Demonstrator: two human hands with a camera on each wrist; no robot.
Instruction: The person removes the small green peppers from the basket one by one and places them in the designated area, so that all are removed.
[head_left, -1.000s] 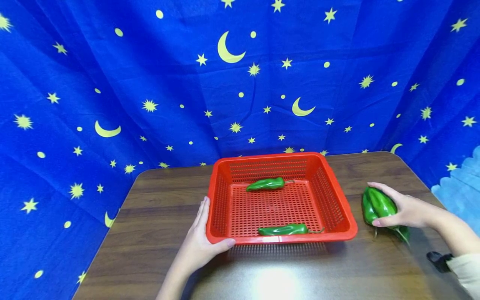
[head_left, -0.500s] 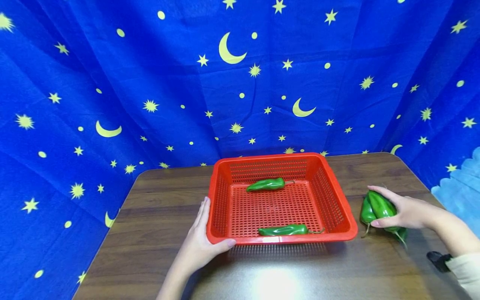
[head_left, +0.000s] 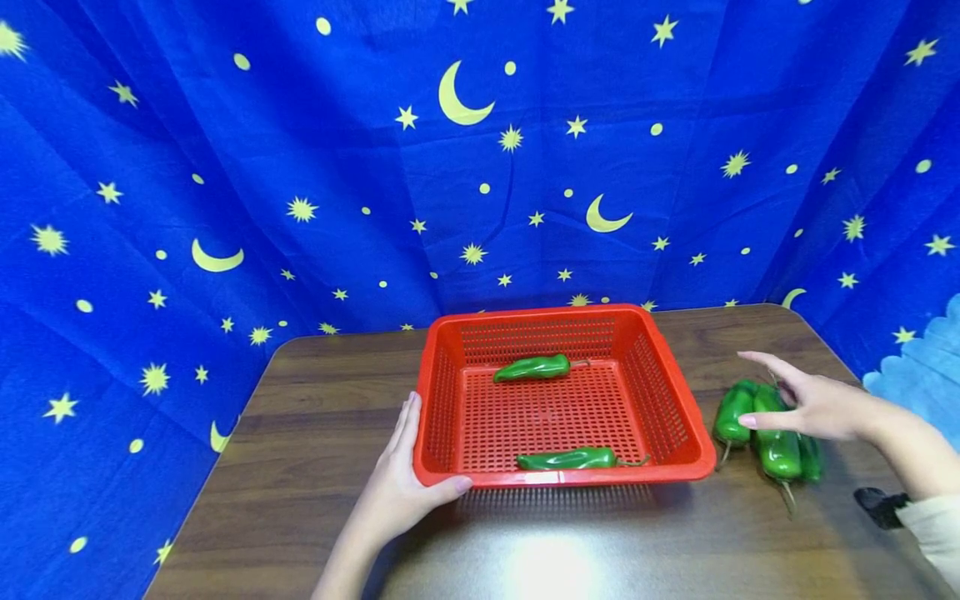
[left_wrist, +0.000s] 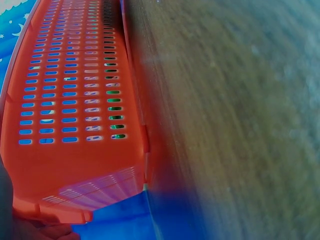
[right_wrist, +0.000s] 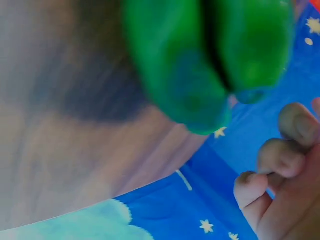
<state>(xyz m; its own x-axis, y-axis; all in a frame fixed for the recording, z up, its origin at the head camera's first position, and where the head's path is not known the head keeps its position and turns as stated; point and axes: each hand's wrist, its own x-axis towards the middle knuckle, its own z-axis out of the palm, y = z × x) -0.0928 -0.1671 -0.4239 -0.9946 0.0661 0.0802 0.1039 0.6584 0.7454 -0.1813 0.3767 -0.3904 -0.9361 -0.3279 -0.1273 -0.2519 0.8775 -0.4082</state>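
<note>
A red perforated plastic basket (head_left: 679, 387) stands on the table, and my left hand (head_left: 401, 492) holds its near left corner, thumb on the front rim and fingers along the side. Inside lie two long green peppers: one at the back (head_left: 532, 367), another by the front wall (head_left: 567, 460). Right of the basket, more green peppers lie together: a left one (head_left: 733, 417), a middle one (head_left: 778, 454) and a partly hidden one (head_left: 812, 458). Over these is my right hand (head_left: 821, 408), thumb and index finger spread apart, gripping nothing. In the right wrist view its other fingers (right_wrist: 280, 157) are loosely bent.
The brown wooden table (head_left: 322, 433) extends on both sides of the basket. A blue curtain (head_left: 360, 150) with yellow stars and moons hangs behind and at the sides. Near the right sleeve a small black object (head_left: 879, 507) is visible.
My right hand has let go of the peppers and spread its fingers. The peppers have shifted and separated, the middle one coming nearer the front. My left hand and the basket have stayed put.
</note>
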